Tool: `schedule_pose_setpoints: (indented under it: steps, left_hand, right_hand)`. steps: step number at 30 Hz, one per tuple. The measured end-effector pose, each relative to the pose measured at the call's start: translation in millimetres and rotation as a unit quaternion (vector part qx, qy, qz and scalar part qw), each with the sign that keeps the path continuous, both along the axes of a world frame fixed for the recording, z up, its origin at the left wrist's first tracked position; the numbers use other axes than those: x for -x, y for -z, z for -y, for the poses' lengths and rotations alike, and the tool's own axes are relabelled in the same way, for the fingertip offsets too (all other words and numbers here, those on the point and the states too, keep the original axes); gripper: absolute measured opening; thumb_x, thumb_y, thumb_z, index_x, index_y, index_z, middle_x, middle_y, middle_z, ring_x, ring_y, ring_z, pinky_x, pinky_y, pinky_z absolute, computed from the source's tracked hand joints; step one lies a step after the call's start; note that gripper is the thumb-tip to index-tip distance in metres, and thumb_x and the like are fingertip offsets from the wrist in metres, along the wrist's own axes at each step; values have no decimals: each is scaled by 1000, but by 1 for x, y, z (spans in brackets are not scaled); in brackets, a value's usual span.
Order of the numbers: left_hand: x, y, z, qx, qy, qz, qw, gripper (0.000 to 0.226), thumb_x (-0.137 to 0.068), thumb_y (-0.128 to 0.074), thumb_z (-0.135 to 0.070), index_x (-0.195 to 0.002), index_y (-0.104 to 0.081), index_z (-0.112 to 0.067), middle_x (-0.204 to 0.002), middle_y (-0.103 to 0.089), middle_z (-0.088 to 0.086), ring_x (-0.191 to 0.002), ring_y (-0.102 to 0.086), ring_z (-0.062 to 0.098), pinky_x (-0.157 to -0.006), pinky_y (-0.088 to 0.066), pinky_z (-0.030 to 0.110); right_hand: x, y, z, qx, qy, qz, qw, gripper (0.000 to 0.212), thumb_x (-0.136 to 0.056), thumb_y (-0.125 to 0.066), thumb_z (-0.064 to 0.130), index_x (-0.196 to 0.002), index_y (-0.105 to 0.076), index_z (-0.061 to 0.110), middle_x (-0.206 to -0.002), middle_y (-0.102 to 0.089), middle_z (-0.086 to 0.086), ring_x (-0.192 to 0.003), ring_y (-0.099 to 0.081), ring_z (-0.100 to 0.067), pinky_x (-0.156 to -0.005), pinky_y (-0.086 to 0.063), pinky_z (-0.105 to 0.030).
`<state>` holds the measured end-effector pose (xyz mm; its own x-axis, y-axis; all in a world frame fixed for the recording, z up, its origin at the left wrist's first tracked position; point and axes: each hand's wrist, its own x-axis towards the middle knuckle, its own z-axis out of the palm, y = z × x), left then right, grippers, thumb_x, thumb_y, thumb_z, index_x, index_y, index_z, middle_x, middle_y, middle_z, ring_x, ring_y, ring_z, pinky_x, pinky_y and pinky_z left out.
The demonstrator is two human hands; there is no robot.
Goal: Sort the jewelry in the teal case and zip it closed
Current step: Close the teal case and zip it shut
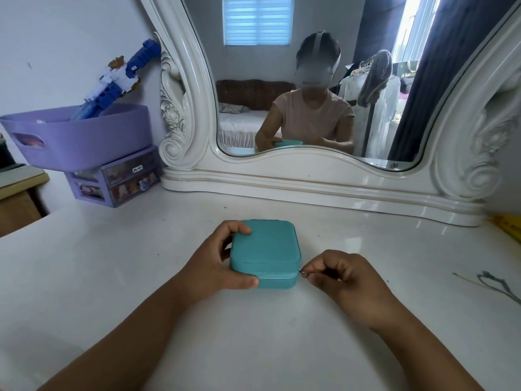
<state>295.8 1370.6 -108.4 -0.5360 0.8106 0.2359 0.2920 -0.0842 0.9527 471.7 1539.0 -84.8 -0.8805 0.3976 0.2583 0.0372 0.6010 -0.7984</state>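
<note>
On white tabletop — teal case flat, zipper pull rightward

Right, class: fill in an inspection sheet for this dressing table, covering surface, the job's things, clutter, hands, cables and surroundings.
Surface: white tabletop, glossy, a few dark specks.
Job's things: teal case lid down, flat on the table; zipper pull at its near right corner.
Clutter: thin stick and dark looped item at far right.
Hands: left hand grips the case's left side; right hand fingers pinch the pull.
Cables: nothing seen.
Surroundings: ornate mirror behind; purple basket on a small drawer unit, left.
</note>
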Motion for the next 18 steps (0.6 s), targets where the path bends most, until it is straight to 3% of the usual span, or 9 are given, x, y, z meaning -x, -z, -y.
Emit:
schedule_pose_setpoints:
  steps: [3,6,9,12,14,18]
  left_hand:
    - [-6,5,-7,13,-79,-68,995,71,-40,-85,-31,-100,-48,-40,-117,-52,-10,-104,-55,5,-75,-50,18]
    - [-13,8,-15,18,-134,-166,977,71,-39,-82,-43,-99,-45,-42,-116,-50,-17,-108,-49,2,-83,-46,15]
    - [-16,6,-18,15,-161,-191,968,70,-38,-81,-48,-98,-45,-42,-114,-49,-21,-107,-48,0,-84,-46,17]
    - [-14,5,-15,10,-155,-188,970,70,-40,-82,-45,-100,-46,-40,-116,-50,-19,-109,-49,3,-89,-49,27]
    - [-15,5,-14,4,-126,-192,973,71,-43,-84,-41,-103,-46,-37,-119,-47,-18,-113,-49,7,-93,-48,31]
    - [-21,6,-16,-34,-39,-199,979,70,-48,-86,-32,-107,-48,-34,-125,-41,-25,-118,-49,8,-96,-43,18]
  right_hand:
    - [3,3,5,-12,-10,-9,1000,19,-80,-64,2,-70,-68,18,-71,-65,7,-58,-53,2,-57,-41,-8]
    - [8,6,13,-32,-37,-17,999,27,-79,-63,1,-65,-64,24,-68,-61,7,-59,-52,0,-57,-40,-10]
    - [9,5,17,-40,-56,-28,997,28,-80,-63,3,-64,-64,26,-65,-60,9,-59,-53,1,-57,-39,-8]
    - [7,1,11,24,15,-70,997,15,-80,-65,11,-67,-65,18,-66,-64,4,-58,-53,-2,-55,-41,-11]
    - [7,0,7,33,80,-78,993,8,-80,-67,27,-76,-61,23,-78,-64,6,-67,-56,-6,-57,-42,-12]
    - [10,2,11,121,47,-3,992,59,-64,-66,58,-117,-44,41,-107,-59,12,-89,-63,-3,-68,-52,-15]
